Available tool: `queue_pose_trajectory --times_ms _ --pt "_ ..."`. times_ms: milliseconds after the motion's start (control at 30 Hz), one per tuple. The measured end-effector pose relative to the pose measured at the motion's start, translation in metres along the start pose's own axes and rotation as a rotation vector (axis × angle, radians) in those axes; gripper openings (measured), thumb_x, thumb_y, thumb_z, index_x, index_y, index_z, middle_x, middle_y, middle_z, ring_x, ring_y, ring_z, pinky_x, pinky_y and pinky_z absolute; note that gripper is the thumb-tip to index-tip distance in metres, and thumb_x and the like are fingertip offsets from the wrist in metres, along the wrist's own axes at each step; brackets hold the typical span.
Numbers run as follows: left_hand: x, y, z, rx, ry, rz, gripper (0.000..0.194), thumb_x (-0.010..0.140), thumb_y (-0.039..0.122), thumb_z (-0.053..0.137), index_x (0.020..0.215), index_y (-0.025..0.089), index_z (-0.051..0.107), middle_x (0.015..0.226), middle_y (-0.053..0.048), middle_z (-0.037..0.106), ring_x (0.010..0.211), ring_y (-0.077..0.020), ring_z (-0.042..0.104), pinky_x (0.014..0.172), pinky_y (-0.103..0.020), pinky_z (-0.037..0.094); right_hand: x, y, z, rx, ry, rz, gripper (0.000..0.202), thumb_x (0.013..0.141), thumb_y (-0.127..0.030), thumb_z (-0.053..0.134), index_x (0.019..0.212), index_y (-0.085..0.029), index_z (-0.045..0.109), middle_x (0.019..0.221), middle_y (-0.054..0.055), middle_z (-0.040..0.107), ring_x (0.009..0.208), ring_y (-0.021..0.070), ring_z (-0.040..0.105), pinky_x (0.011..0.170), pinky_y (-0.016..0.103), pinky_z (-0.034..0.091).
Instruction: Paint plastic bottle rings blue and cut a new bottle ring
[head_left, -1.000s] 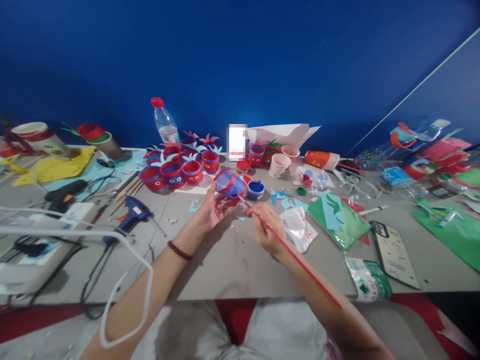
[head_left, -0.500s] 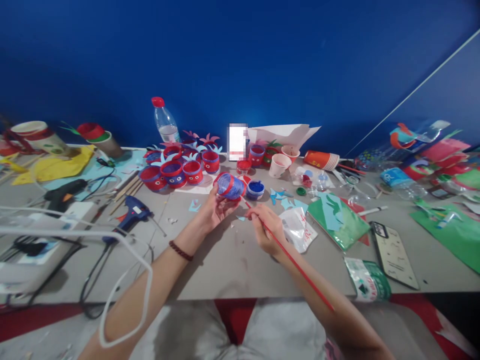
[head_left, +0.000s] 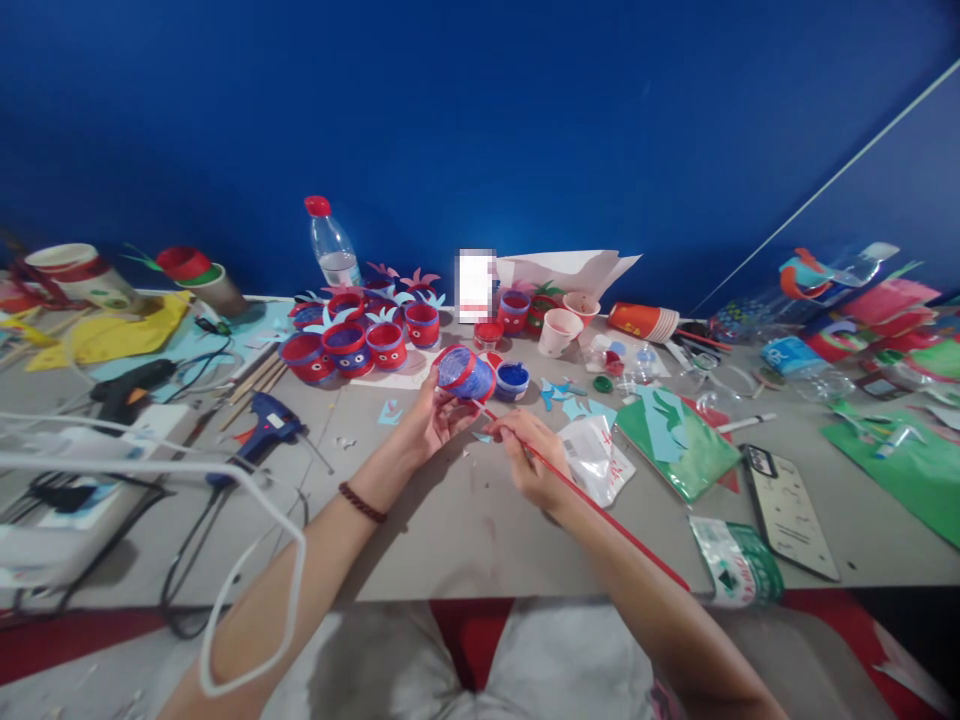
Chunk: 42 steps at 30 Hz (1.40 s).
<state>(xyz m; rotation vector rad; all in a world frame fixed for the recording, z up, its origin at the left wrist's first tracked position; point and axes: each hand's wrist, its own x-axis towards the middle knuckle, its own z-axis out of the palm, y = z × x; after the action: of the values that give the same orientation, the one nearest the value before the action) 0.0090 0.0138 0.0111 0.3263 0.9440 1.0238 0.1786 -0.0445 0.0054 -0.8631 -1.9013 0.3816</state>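
Left hand (head_left: 429,418) raised above the tabletop (head_left: 465,520), fingers curled about a small cup (head_left: 466,373) painted blue with a red rim, which it holds tipped on its side with the mouth turned towards the camera. Right hand (head_left: 534,458) closed in a pen grip on a long red-handled brush (head_left: 592,503); the tip meets the cup's lower right edge.

Compared with the views half a second and a second before, the cup has rolled slightly in the left hand, so that more of its red rim faces the camera, and the rear end of the brush handle has swung lower and farther right. Both hands have kept their places. The change is consistent with paint being worked round the cup wall in short strokes.

Just behind the cup stand an open pot of blue paint (head_left: 512,379) and a red pot (head_left: 488,333); farther left, a cluster of finished red-and-blue cups (head_left: 352,338); near the left edge, a blue glue gun (head_left: 266,420).

Hidden or unclear: the bristles and the exact contact point are too small to resolve; the left palm is covered by the cup; a label behind the pots is blurred out.
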Motion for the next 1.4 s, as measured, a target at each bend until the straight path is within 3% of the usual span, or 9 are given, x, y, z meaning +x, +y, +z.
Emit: queue_pose_trajectory --times_ms 367,533,1000,1400 --pt "-0.006 0.005 0.005 -0.001 0.002 0.012 0.059 0.094 0.058 0.038 0.106 0.007 0.067 0.086 -0.014 0.073 0.072 -0.0189 0.072 0.068 -0.026 0.060 0.002 0.002 -0.004 -0.066 0.195 -0.044 0.018 0.095 -0.013 0.042 0.095 -0.022 0.057 0.085 0.005 0.065 0.080 0.0174 0.061 0.074 0.032 0.050" --pt "-0.006 0.004 0.005 0.000 0.009 0.018 0.063 0.093 0.060 0.038 0.105 0.006 0.066 0.088 -0.016 0.073 0.076 -0.0194 0.072 0.070 -0.026 0.060 -0.003 0.006 0.000 -0.060 0.145 0.049 0.018 0.095 -0.016 0.041 0.093 -0.021 0.058 0.081 0.004 0.062 0.077 0.0167 0.060 0.072 0.031 0.049" --pt "-0.002 0.002 0.002 -0.010 0.034 0.006 0.060 0.092 0.061 0.040 0.103 0.009 0.066 0.087 -0.015 0.072 0.075 -0.0182 0.070 0.070 -0.025 0.058 -0.003 -0.002 0.010 -0.017 -0.010 0.020 0.020 0.095 -0.018 0.039 0.091 -0.021 0.058 0.075 0.004 0.061 0.072 0.0166 0.059 0.068 0.029 0.051" --pt "-0.005 0.005 0.003 0.006 -0.004 0.033 0.062 0.092 0.061 0.040 0.106 0.007 0.067 0.088 -0.016 0.074 0.077 -0.0192 0.072 0.073 -0.026 0.059 0.003 0.000 0.001 -0.072 0.083 -0.059 0.019 0.095 -0.012 0.041 0.098 -0.022 0.056 0.083 0.004 0.062 0.077 0.0157 0.059 0.071 0.028 0.050"
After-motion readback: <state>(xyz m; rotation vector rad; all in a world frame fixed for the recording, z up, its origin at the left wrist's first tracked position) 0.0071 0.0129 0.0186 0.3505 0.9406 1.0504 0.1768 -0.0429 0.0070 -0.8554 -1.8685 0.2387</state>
